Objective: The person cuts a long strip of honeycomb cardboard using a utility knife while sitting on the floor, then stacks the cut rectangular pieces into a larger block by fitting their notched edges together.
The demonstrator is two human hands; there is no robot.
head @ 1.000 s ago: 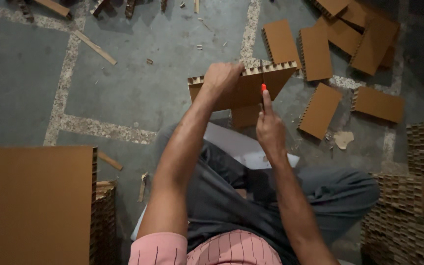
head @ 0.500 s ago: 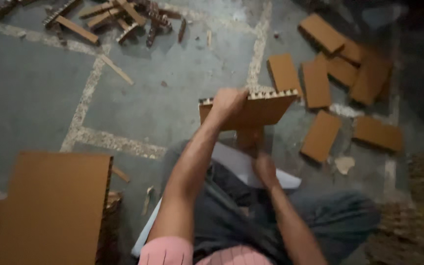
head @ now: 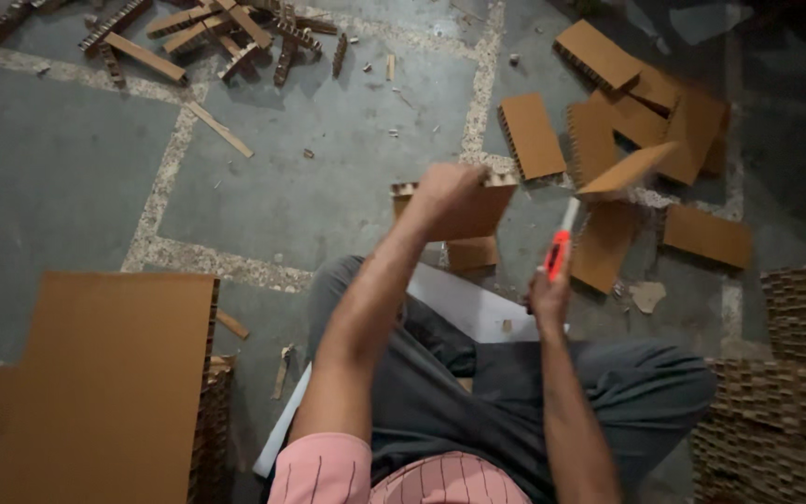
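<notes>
Cardboard offcuts (head: 533, 136) on floor ahead; wood strips (head: 226, 33) far left.

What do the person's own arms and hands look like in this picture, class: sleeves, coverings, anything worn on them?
Both arms are bare from above the elbow down. The left arm comes out of a short pink sleeve with thin dark stripes. The left hand and right hand wear no gloves. No watch, ring or bracelet shows.

The light is dim and cool over the concrete floor (head: 310, 187), and the upper right of the frame sinks into deep shadow. My left hand (head: 448, 194) and the flying cardboard offcut (head: 625, 170) smear with motion blur. No glare anywhere.
</notes>
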